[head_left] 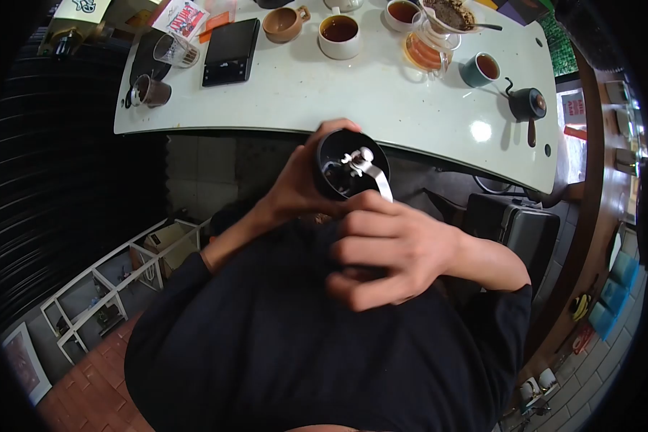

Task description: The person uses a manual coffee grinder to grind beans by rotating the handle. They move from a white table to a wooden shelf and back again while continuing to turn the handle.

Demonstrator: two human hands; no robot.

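A black hand coffee grinder [336, 174] with a silver crank arm [373, 175] is held against my chest, just below the white table's edge [266, 132]. My left hand [302, 183] wraps around the grinder's body from the left. My right hand [385, 252] is closed around the end of the crank, whose knob is hidden inside the fist. The grinder's top is open and dark inside.
On the table stand a black scale [230, 50], a tan cup [284, 23], a white cup of dark coffee [339, 36], a glass server with dripper [432, 43], a teal cup [482, 69] and a black kettle [529, 106]. White shelving [115, 288] stands on the floor at left.
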